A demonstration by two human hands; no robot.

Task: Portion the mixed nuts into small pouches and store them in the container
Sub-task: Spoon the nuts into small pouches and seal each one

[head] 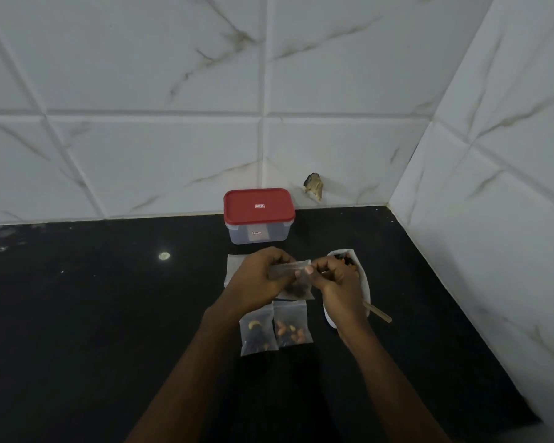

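the container [259, 233] stands at the back edge of the counter [93, 314], toward its back right corner. before it the left hand [263, 279] and right hand [336, 282] hold a pouch [296, 284]; the bowl [363, 282] sits just right, two filled pouches [259, 334] side by side nearer the front.

Corner nook. White marble-look wall tiles [160, 59] w/ grey veins at back & on right side wall [509, 187]. Black glossy countertop [77, 314] below; small bright light reflection [164, 256] at left. Chipped spot [314, 186] in tile nr corner. Dim overall.
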